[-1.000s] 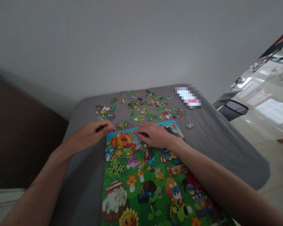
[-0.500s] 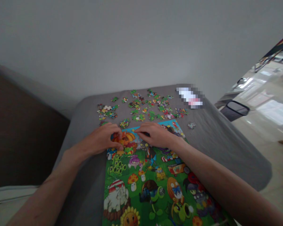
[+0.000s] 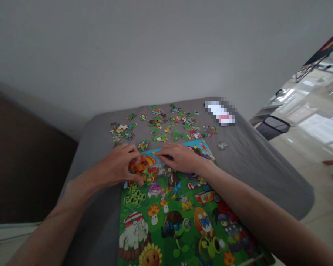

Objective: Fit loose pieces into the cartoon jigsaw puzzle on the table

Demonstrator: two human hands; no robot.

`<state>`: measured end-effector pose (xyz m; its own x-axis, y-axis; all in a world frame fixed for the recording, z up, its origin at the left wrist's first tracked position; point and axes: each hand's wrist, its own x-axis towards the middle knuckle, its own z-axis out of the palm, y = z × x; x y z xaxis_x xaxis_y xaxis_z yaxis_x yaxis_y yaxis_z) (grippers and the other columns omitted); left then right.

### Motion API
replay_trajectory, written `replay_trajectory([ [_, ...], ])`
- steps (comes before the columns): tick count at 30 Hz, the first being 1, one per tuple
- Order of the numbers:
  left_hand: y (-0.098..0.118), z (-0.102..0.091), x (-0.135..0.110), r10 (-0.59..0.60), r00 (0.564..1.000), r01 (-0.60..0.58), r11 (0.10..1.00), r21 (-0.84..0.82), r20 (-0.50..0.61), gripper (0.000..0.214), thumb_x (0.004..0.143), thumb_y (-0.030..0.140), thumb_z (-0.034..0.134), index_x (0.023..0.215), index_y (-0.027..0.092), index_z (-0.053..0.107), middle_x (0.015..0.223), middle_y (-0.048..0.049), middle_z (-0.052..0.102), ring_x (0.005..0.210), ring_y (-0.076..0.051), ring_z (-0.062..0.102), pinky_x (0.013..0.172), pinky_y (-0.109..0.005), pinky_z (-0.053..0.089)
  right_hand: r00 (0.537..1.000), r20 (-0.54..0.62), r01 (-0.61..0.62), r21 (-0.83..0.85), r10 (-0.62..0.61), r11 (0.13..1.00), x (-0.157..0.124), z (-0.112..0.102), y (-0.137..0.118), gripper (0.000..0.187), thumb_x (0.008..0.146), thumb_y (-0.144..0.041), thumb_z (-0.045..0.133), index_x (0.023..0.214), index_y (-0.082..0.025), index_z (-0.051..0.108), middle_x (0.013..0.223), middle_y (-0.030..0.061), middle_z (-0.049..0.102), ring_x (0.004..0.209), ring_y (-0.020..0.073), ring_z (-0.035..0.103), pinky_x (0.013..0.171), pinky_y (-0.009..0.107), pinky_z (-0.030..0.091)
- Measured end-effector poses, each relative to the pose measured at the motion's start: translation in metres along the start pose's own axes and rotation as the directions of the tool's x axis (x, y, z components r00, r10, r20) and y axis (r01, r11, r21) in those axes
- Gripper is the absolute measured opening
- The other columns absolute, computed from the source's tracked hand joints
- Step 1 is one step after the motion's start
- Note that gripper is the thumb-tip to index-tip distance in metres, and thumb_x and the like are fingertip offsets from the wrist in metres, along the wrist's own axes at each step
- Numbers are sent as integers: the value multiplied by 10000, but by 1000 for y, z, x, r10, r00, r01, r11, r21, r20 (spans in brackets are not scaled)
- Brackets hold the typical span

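Left hand: we see our left hand [image 3: 120, 163] over the upper left corner of the board, thumb and fingers spread apart, with a gap between them.
Right hand: our right hand [image 3: 180, 159] lies at the board's top edge, fingertips drawn together; we cannot tell whether they grip a piece.
Puzzle board: the cartoon puzzle board [image 3: 177, 201] lies below and between our forearms, running past the bottom of the view. It is mostly bright green, with a sky-blue strip [image 3: 197, 144] along the far edge.
Figures on it: we make out an orange pumpkin [image 3: 146, 162] near the left hand, green peashooters [image 3: 134, 195], orange-capped mushrooms [image 3: 153, 212], a brown nut with a blue bow [image 3: 204, 218] and a smiling yellow sunflower [image 3: 151, 255].
Loose pieces: many-coloured jigsaw pieces [image 3: 175, 135] are scattered beyond the board, mostly picture side up; one grey-toned piece [image 3: 222, 145] sits apart on the right.
Surface: grey cloth [image 3: 255, 173] lies beneath everything, slightly creased.
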<state>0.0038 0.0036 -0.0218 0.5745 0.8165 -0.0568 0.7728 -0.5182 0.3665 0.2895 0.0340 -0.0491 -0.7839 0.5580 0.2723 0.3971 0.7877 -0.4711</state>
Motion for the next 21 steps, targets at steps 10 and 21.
replay_trajectory([
  [10,-22,-11,-6,-90,996,88,993,-75,-17,623,686,821,897,837,242,721,1001,-48,654,1018,-301,590,888,-406,442,996,62,68,-25,-66,997,-2,-4,-8,311,1115,-193,599,1372,-177,774,1177,124,761,1128,233,674,1036,395,536],
  [21,-20,-5,-4,-73,997,73,995,-65,-7,606,738,826,859,846,247,714,1014,-32,652,1038,-289,596,941,-408,448,960,227,190,-86,-167,978,-4,-2,-28,361,1119,-319,612,1427,-246,786,1378,172,685,1260,332,550,1132,555,490],
])
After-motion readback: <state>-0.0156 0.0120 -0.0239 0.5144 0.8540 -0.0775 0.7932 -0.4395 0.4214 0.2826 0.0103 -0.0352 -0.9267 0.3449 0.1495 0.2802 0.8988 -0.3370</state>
